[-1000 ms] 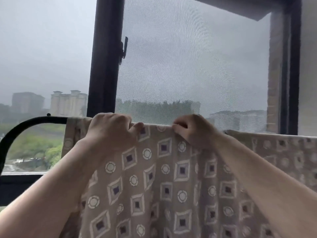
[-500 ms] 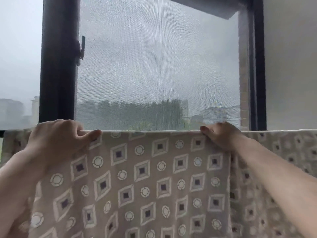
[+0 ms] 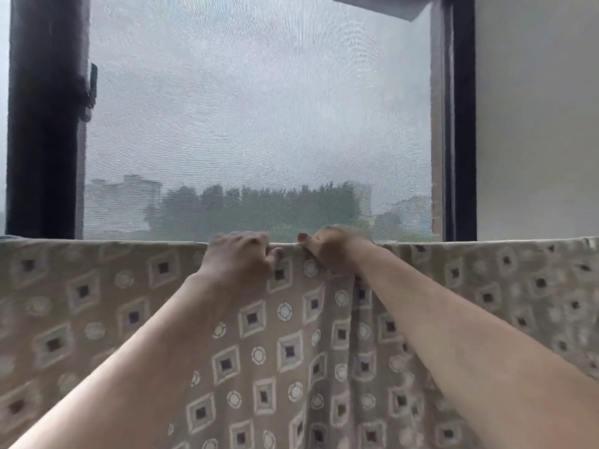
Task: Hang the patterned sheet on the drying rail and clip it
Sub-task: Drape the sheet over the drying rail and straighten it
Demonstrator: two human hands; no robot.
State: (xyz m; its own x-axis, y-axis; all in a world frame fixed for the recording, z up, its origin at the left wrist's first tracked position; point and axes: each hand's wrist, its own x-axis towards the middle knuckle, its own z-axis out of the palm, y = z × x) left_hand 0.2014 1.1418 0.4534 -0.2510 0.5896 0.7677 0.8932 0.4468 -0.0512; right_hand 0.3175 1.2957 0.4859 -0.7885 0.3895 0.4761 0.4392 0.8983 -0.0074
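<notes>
Beige patterned sheet (image 3: 291, 351), soft, limp and likely light, draped over the hidden drying rail; left hand (image 3: 238, 259) and right hand (image 3: 335, 251), close together, curl their fingers over its top fold, judged the surest hold for sliding it taut.

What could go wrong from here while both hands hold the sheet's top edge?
No clip is in view, so freeing the left hand or right hand to fetch one may let the patterned sheet slide off. Folds bunched below the right hand could get clipped in, drying unevenly.
</notes>
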